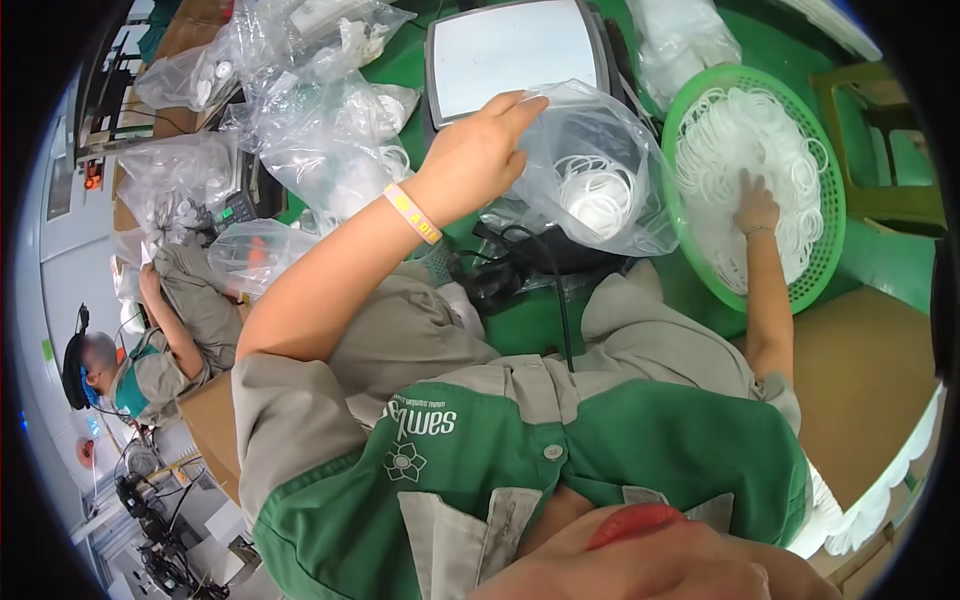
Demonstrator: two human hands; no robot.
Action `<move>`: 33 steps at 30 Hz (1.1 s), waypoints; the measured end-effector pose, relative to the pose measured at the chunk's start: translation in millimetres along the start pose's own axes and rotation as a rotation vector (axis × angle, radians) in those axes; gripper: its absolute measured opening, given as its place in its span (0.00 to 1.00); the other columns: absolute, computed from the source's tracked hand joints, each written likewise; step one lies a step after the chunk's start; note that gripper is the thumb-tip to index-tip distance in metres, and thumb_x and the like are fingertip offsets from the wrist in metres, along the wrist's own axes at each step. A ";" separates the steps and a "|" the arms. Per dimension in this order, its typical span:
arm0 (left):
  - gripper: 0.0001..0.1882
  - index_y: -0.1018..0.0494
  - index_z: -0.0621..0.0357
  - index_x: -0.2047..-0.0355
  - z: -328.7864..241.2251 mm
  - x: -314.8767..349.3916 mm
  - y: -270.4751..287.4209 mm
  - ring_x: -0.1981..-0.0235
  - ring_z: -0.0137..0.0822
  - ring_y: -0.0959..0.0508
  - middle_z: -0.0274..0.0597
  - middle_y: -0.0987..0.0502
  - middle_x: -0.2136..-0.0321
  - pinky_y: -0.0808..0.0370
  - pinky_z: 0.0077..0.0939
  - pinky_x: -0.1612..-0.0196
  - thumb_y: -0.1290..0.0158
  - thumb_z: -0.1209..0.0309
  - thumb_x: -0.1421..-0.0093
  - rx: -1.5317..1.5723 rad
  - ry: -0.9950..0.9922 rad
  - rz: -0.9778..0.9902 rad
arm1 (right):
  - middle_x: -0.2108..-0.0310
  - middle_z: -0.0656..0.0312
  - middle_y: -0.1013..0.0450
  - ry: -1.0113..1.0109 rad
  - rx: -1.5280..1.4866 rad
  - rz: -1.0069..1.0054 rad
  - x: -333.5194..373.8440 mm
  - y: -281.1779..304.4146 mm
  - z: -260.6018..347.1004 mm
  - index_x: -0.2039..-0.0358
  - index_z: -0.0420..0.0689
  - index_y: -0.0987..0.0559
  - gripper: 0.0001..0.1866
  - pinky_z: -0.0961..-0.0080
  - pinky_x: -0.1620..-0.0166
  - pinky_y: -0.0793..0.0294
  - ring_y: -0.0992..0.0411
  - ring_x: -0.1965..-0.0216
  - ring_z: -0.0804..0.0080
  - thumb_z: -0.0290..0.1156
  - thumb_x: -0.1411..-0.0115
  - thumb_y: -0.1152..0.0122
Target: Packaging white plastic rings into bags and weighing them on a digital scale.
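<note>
My left hand (478, 150) grips the rim of a clear plastic bag (640, 205), holding its mouth wide. Inside the bag lies a small heap of thin white rings (597, 198). On my right, a green perforated plastic basket (832, 225) holds a large pile of similar white rings (800, 150). My right hand (757, 208) reaches into that pile, its fingers pointing down among the rings and slightly apart. The fingertips are partly hidden, and no ring shows clearly held.
A grey device with a flat pale top (515, 60) stands behind the bag. Several clear bags of white parts (320, 110) crowd the left. Black cables (500, 280) lie before me. A brown cardboard box (850, 380) stands at right. Another person (150, 360) sits at far left.
</note>
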State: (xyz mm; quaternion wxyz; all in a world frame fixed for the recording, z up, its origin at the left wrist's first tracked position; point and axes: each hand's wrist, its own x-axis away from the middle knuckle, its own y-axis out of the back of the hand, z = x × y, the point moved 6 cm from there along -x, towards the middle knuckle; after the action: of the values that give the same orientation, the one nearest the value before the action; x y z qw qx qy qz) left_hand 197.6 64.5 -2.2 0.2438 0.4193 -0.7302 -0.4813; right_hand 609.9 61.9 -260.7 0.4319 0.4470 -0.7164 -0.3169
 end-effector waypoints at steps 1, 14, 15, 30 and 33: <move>0.20 0.31 0.57 0.55 -0.9 0.9 0.7 0.70 0.41 0.26 0.51 0.33 0.54 0.28 0.30 0.64 0.52 0.79 0.51 0.039 -0.060 -0.039 | 0.40 0.57 0.48 -0.003 -0.121 0.034 -8.1 -6.6 -5.2 0.40 0.64 0.49 0.44 0.57 0.51 0.34 0.38 0.47 0.56 0.35 0.56 0.37; 0.27 0.35 0.56 0.48 11.1 13.9 8.6 0.78 0.31 0.29 0.49 0.33 0.53 0.29 0.22 0.71 0.52 0.81 0.52 0.158 0.007 -0.060 | 0.48 0.60 0.34 0.113 -0.026 -0.200 21.2 22.6 17.7 0.50 0.53 0.33 0.27 0.51 0.49 0.40 0.38 0.46 0.66 0.41 0.52 0.42; 0.27 0.35 0.56 0.48 9.8 11.1 7.1 0.78 0.31 0.29 0.49 0.33 0.53 0.29 0.22 0.71 0.52 0.81 0.52 0.170 0.006 -0.059 | 0.48 0.60 0.34 0.111 -0.017 -0.193 17.0 14.3 19.7 0.50 0.53 0.33 0.27 0.51 0.49 0.40 0.38 0.46 0.66 0.41 0.52 0.42; 0.14 0.29 0.63 0.64 26.5 9.6 0.7 0.81 0.25 0.32 0.40 0.28 0.69 0.33 0.20 0.76 0.43 0.74 0.53 0.211 0.254 -0.066 | 0.66 0.47 0.26 -0.250 -1.101 -0.336 58.1 59.5 -57.5 0.60 0.37 0.26 0.21 0.68 0.59 0.31 0.27 0.63 0.55 0.36 0.53 0.43; 0.16 0.31 0.62 0.62 20.2 10.6 -2.9 0.80 0.33 0.30 0.43 0.29 0.67 0.31 0.25 0.73 0.47 0.78 0.54 0.185 0.184 -0.086 | 0.69 0.53 0.25 -0.270 -1.309 -0.326 67.7 52.1 -69.2 0.63 0.34 0.25 0.19 0.73 0.61 0.32 0.28 0.67 0.63 0.33 0.54 0.41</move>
State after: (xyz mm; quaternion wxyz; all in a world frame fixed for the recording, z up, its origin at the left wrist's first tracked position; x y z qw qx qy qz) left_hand 177.8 65.0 -13.7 0.2492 0.5132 -0.7274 -0.3813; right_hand 637.8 16.2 -164.7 0.4669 0.1526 -0.3483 -0.7984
